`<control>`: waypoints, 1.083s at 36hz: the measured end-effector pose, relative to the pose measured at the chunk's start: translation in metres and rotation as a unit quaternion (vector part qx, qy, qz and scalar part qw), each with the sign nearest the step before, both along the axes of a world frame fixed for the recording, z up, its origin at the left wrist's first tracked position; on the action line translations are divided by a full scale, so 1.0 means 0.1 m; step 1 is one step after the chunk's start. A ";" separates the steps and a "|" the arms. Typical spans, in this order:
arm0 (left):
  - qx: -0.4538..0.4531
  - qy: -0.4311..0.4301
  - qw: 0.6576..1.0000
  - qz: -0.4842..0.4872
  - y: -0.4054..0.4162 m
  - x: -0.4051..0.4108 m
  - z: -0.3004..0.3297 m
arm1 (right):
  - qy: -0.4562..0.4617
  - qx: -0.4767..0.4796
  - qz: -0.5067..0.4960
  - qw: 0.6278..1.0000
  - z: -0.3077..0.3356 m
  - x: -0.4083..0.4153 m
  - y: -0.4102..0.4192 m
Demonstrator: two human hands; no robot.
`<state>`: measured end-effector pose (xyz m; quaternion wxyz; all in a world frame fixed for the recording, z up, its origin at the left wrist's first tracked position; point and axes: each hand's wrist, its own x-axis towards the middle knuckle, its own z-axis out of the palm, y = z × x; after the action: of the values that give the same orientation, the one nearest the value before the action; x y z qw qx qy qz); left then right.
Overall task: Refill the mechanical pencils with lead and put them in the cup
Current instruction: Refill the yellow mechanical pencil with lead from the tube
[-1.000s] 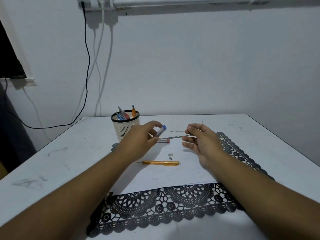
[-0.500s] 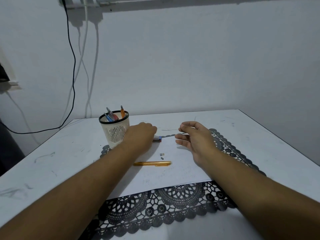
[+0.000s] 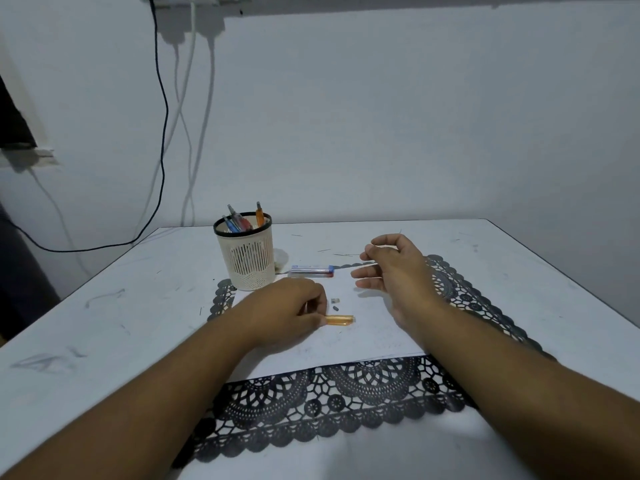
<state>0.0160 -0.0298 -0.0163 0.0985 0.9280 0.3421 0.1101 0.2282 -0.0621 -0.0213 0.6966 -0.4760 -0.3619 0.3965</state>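
Note:
An orange mechanical pencil (image 3: 341, 320) lies on a white paper sheet (image 3: 363, 337). My left hand (image 3: 287, 311) covers its left part, thumb and fingers curled round it. Two tiny loose pencil parts (image 3: 335, 304) sit just behind it. The lead case (image 3: 311, 270), clear with a blue end, lies on the table behind them. My right hand (image 3: 391, 268) hovers to the right and pinches a thin lead between thumb and forefinger. The cream mesh cup (image 3: 247, 261) stands at the left rear and holds several pencils.
A black lace mat (image 3: 329, 393) lies under the paper on the white table (image 3: 104, 306). Stray lead bits lie near the table's back edge. Cables hang down the wall at the left rear.
My left hand has set the lead case down on the table and come back toward me onto the orange pencil. The right hand has stayed in place with the lead.

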 end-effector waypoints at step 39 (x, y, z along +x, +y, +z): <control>-0.091 -0.306 0.947 0.034 0.05 0.04 -0.15 | -0.008 0.097 0.023 0.995 0.10 -0.24 -0.17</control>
<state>0.0203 -0.0250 -0.0308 0.2788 0.8247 0.3351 0.3604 0.2038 -0.0788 -0.0117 0.7274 -0.4011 -0.4146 0.3715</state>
